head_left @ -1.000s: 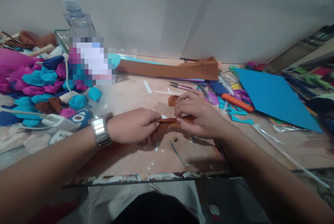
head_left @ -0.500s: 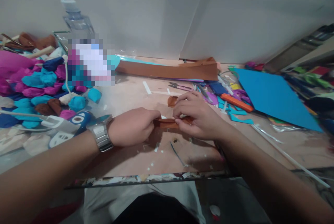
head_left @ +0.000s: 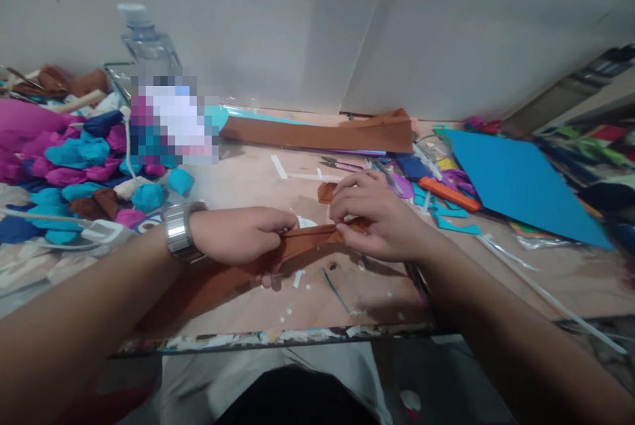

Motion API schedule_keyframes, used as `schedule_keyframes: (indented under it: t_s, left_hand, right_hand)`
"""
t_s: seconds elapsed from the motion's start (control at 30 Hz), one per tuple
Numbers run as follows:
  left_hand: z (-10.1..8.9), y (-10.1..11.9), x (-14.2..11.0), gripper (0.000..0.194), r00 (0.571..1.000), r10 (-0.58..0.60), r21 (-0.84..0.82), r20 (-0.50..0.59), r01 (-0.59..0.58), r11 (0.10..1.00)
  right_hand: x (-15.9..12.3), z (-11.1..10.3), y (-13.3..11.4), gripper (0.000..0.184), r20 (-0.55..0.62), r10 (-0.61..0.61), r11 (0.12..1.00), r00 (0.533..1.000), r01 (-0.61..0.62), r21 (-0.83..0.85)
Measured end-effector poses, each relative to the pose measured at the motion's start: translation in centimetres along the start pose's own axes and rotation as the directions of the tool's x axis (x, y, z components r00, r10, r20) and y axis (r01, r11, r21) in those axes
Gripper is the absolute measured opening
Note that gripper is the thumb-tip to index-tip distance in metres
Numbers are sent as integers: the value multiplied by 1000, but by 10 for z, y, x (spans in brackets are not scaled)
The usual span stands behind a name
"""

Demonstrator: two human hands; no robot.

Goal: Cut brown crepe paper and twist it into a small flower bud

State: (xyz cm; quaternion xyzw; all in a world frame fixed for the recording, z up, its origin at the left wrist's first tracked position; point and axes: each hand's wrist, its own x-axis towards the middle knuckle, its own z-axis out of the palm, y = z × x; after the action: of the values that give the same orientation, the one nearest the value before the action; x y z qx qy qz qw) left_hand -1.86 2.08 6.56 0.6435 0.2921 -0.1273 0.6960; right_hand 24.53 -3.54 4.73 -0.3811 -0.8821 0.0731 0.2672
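The brown strip [head_left: 308,241] is pinched by left hand [head_left: 238,233] and right hand [head_left: 374,217], seemingly folded between them, its eight-o'clock tail [head_left: 201,287] apparently not.

Your strip [head_left: 308,240]: brown, long, soft-looking, paper or cloth, can't tell which. Top edge folded over in narrow line. Part stretched between your left hand [head_left: 243,236] and right hand [head_left: 374,217], right end bit higher. Rest spreads down left, toward you, partly hidden.
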Motion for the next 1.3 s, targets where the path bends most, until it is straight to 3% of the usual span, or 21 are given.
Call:
schedule_keyframes:
  t_s: [0.23,0.37,0.6,0.77,1.03,1.3]
  left_hand:
    - [-4,1,-3,31,998,34,33,59,-36,999]
    - [-3,2,-3,9,993,42,-51,108,-37,998]
    - [8,-7,14,43,990,143,8,11,-143,990]
    - [16,-14,24,35,977,185,92,-103,-176,980]
    - [20,-5,22,41,948,254,302,-194,-188,935]
    - [17,-8,19,32,995,92,18,-51,-91,996]
  right_hand:
    - [-1,0,4,5,21,35,999,999,-35,-2]
    - [-2,0,2,7,33,10,1000,999,-11,17]
    - [-3,9,-8,8,103,-3,999,995,-2,44]
    - [-4,16,-12,7,88,21,996,996,-29,87]
    - [-4,15,-15,11,119,8,994,993,-21,105]
    - [-4,12,-13,10,146,11,995,989,-25,93]
